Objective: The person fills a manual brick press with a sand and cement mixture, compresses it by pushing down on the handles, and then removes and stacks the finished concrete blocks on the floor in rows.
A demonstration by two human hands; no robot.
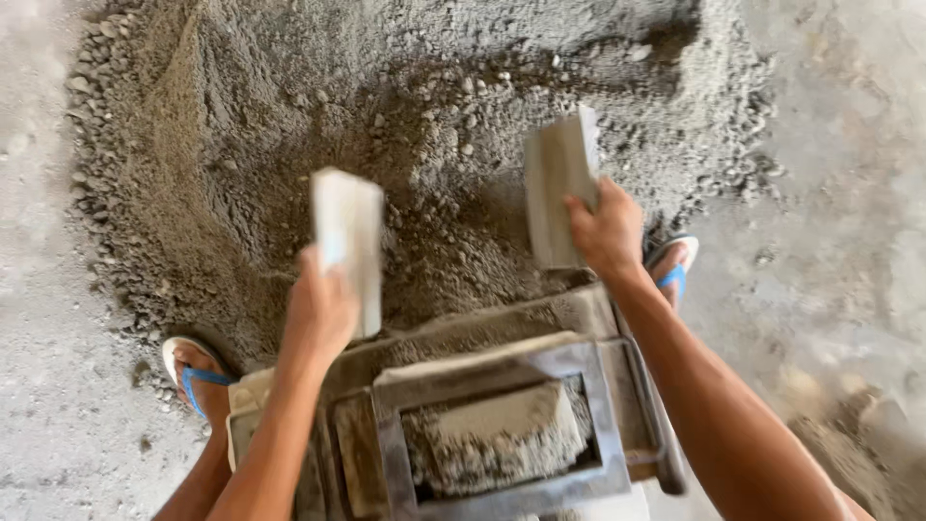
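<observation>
— Nearest the lens: spotted what?

— Spotted a grey metal mould [588,405], boxy and square-framed, parked on the concrete floor [58,289] between two feet in blue flip-flops [198,371]. Noted a damp grey mix [492,439] already lying inside its opening, lumpy and sitting below the rim.

— And the hands? Checked each grip?

— Checked both. Found the left hand [318,309] wrapped tight round the lower end of a pale flat slab [349,241], held upright just beyond the mould's far-left corner. Found the right hand [606,232] clamped the same way on a darker grey slab [558,183], raised upright past the far-right corner. Neither grip slack, neither empty.

— Touching the heap?

— Couldn't tell for certain. Looked lifted clear, poised over the near slope of the sand-and-gravel pile [386,106], hollowed out and darker at that spot.

— Judged how far along?

— Judged it about midway through the filling: some mix in the mould, but uneven, not up to the rim, not levelled off. Reckoned more scooping left to do, plus the smoothing of the top, with plenty of pile lying undisturbed further back.
</observation>
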